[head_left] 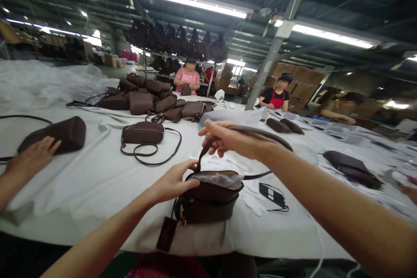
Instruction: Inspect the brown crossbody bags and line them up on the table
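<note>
The fingers (189,185) of the left hand (166,187) are closed on the left end of the rim of the open bag (208,204). The fingers of the right hand (233,142) are partly curled around the strap (203,154), which is held raised above the opening.

The white-covered table (97,182) carries all items. A pile of brown bags (140,102) is located at the far left. The open bag is positioned upright at the near edge, between the forearms. The strap is looped over the right hand and routed to the right end of the bag. Translucent filling (221,179) is seated in the opening. A dark tag (167,233) is suspended at the left end.

The step in hand is judged to be strap handling. For the next move, the rim should be kept steady, the strap kept untwisted, and the filling left undisturbed.
</note>
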Tool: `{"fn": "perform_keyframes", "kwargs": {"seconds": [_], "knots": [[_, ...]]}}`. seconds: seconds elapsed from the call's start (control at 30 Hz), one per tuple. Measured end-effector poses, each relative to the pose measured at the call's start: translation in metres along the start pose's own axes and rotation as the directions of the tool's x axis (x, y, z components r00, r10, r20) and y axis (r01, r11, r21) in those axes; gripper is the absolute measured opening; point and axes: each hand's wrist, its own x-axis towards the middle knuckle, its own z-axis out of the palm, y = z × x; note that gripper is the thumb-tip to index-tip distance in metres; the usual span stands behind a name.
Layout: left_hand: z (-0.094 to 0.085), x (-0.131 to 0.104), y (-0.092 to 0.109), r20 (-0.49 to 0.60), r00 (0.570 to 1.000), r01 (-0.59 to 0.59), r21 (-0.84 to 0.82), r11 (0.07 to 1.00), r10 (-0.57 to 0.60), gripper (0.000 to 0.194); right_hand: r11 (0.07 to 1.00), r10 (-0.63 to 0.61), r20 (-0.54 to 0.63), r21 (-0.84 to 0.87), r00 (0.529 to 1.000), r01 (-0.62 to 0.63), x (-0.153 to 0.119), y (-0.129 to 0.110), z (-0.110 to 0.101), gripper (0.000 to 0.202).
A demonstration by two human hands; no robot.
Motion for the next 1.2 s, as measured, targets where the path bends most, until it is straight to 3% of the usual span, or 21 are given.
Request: {"fn": "perform_keyframes", "kwargs": {"seconds": [0.07,0.17,0.3,0.4,0.47,0.53,0.6,0.67,0.77,0.87,0.93,1.0,1.03,1.13,1.2], "knots": [[0.005,0.002,-0.001,-0.070,0.998,-0.002,0.039,0.999,0.005,0.040,0.981,-0.064,-0.046,0.182,0.997,0.072,-0.002,-0.029,-0.005,0.037],[0.013,0.000,-0.007,-0.184,0.982,-0.031,0.104,0.994,0.050,0.053,0.915,-0.244,-0.155,0.291,0.957,0.280,-0.017,-0.070,-0.008,0.022],[0.019,-0.002,-0.020,-0.305,0.947,-0.013,0.271,0.962,0.099,0.045,0.804,-0.403,-0.356,0.302,0.843,0.512,-0.046,-0.114,-0.016,0.033],[0.018,0.000,-0.029,-0.322,0.940,0.001,0.332,0.943,0.113,0.034,0.796,-0.428,-0.426,0.240,0.797,0.556,-0.061,-0.130,-0.025,0.030],[0.017,0.002,-0.031,-0.318,0.939,-0.011,0.357,0.934,0.132,0.034,0.813,-0.427,-0.413,0.214,0.804,0.541,-0.064,-0.130,-0.029,0.026],[0.019,0.004,-0.029,-0.330,0.924,-0.033,0.436,0.899,0.194,0.039,0.853,-0.379,-0.379,0.210,0.844,0.477,-0.060,-0.120,-0.035,0.021],[0.024,0.004,-0.021,-0.288,0.909,-0.111,0.531,0.840,0.302,0.042,0.914,-0.264,-0.329,0.215,0.907,0.344,-0.050,-0.102,-0.044,0.017],[0.031,0.003,-0.013,-0.177,0.902,-0.231,0.573,0.786,0.394,0.042,0.958,-0.127,-0.260,0.218,0.957,0.186,-0.039,-0.082,-0.055,0.014],[0.038,0.002,-0.005,-0.070,0.900,-0.340,0.505,0.793,0.431,0.031,0.975,-0.040,-0.175,0.210,0.984,0.077,-0.032,-0.062,-0.071,0.015],[0.033,0.011,0.004,-0.256,0.886,-0.296,0.327,0.898,0.386,0.031,0.970,-0.139,-0.145,0.181,0.980,0.165,-0.036,-0.068,-0.081,0.024],[0.022,0.028,0.015,-0.413,0.843,-0.269,0.230,0.935,0.344,0.051,0.952,-0.246,-0.178,0.138,0.953,0.272,-0.041,-0.084,-0.085,0.031],[0.008,0.052,0.027,-0.465,0.818,-0.282,0.187,0.941,0.338,0.074,0.932,-0.325,-0.254,0.080,0.911,0.354,-0.045,-0.101,-0.088,0.039],[0.000,0.064,0.033,-0.441,0.833,-0.292,0.162,0.942,0.334,0.073,0.923,-0.350,-0.300,0.052,0.887,0.382,-0.047,-0.109,-0.089,0.043],[-0.026,0.096,0.037,-0.219,0.942,-0.266,-0.027,0.964,0.254,0.035,0.913,-0.377,-0.425,-0.021,0.823,0.407,-0.056,-0.119,-0.094,0.048],[-0.043,0.107,0.028,-0.139,0.978,-0.182,-0.188,0.965,0.157,0.019,0.934,-0.347,-0.552,-0.131,0.758,0.332,-0.067,-0.111,-0.097,0.048]]}}
